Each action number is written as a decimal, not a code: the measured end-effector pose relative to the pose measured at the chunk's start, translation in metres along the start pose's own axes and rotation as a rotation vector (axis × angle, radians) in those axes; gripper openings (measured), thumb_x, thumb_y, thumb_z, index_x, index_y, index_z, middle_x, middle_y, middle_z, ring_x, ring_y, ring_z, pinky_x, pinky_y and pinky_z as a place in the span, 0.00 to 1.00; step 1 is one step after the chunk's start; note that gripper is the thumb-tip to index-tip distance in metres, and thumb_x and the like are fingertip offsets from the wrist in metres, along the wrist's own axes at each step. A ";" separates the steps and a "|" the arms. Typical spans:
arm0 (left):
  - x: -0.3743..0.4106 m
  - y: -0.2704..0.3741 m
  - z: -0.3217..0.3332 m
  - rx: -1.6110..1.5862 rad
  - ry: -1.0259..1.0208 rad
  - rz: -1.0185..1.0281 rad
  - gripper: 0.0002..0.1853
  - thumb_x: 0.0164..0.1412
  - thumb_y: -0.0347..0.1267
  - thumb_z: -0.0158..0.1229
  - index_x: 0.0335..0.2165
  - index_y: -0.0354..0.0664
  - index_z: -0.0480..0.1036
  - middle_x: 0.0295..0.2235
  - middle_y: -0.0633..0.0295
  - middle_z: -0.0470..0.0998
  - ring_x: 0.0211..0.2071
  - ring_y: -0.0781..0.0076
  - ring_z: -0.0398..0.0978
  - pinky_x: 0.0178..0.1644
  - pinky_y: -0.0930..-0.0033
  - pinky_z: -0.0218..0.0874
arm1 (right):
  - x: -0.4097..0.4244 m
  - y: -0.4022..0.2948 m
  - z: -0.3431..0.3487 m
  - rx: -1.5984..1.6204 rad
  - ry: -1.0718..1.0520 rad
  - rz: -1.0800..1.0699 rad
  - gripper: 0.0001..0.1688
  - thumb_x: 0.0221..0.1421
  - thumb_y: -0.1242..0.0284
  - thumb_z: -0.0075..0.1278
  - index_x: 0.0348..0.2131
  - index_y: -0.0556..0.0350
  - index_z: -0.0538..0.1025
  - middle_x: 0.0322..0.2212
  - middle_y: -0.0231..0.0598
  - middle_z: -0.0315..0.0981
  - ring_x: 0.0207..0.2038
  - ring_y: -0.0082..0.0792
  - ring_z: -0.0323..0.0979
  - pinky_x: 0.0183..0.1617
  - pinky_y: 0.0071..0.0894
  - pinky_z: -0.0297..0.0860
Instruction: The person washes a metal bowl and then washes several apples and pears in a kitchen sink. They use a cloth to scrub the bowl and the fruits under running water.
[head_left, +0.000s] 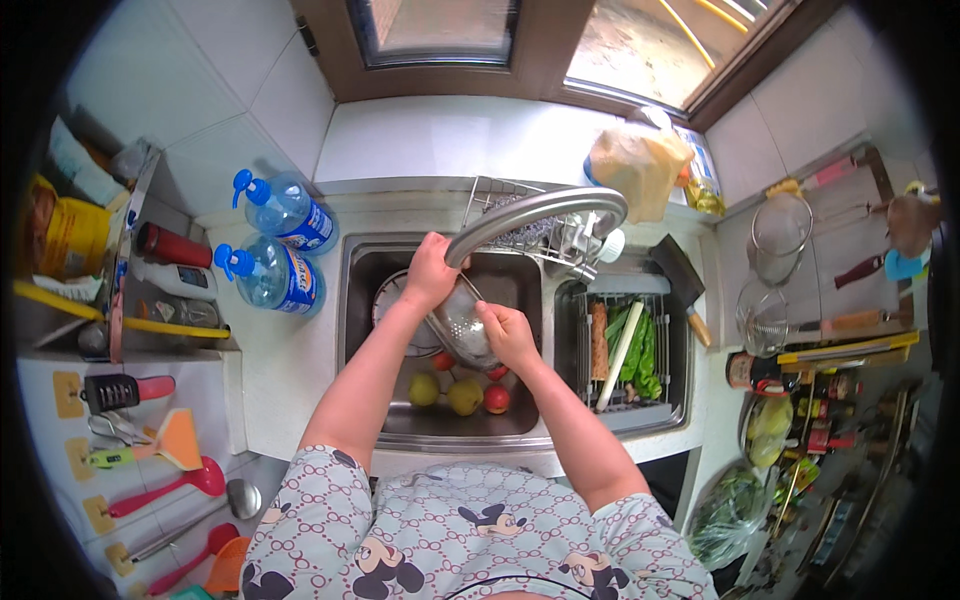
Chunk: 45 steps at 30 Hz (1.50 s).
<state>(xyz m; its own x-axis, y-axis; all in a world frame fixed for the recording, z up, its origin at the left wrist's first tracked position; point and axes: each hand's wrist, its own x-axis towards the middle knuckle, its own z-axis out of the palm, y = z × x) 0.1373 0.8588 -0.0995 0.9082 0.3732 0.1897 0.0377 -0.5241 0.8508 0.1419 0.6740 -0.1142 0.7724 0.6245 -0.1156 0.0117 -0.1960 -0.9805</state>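
Note:
A perforated metal colander (466, 330) is held tilted over the left basin of a steel sink (457, 442). My right hand (511, 334) grips its right side, thumb on top. At its upper left edge is my left hand (433, 271), fingers curled around it and partly hidden behind the tip of the curved faucet (540, 199). In the basin below lie two yellow-green pears (465, 396), a red apple (496, 399) and other red fruit (443, 361) partly covered by the colander. Another round vessel (390, 300) stands behind my left forearm.
The right basin has a rack (664, 352) with green peppers (643, 360), a leek-like white stalk (622, 352) and a brown root (598, 341). A cleaver (679, 274) rests at its right edge. Two blue pump bottles (281, 274) stand left. A wire basket (487, 196) sits behind the faucet.

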 end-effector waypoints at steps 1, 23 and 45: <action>-0.005 0.005 0.005 -0.007 0.081 0.073 0.10 0.55 0.36 0.54 0.27 0.40 0.74 0.31 0.55 0.73 0.38 0.54 0.68 0.42 0.61 0.61 | 0.000 0.005 0.001 0.033 0.031 -0.005 0.24 0.61 0.61 0.43 0.20 0.62 0.69 0.11 0.26 0.57 0.17 0.18 0.52 0.20 0.27 0.54; -0.055 0.042 0.045 0.554 0.078 0.001 0.28 0.57 0.39 0.47 0.53 0.36 0.61 0.54 0.49 0.63 0.59 0.53 0.53 0.62 0.45 0.38 | -0.004 0.021 0.000 0.237 0.145 0.029 0.28 0.66 0.58 0.33 0.24 0.60 0.73 0.20 0.21 0.63 0.24 0.15 0.55 0.28 0.18 0.56; -0.034 -0.075 -0.029 -0.592 -0.051 -0.311 0.13 0.64 0.38 0.47 0.29 0.41 0.69 0.21 0.75 0.64 0.24 0.87 0.60 0.28 0.80 0.54 | -0.009 0.057 -0.067 0.095 0.028 0.166 0.21 0.63 0.60 0.39 0.32 0.59 0.75 0.24 0.22 0.69 0.27 0.14 0.64 0.33 0.17 0.61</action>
<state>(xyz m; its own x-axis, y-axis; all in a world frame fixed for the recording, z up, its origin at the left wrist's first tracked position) 0.0915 0.9074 -0.1555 0.9110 0.3949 -0.1188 0.0790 0.1156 0.9901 0.1781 0.6068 -0.1582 0.7762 0.5677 -0.2743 -0.1768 -0.2216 -0.9590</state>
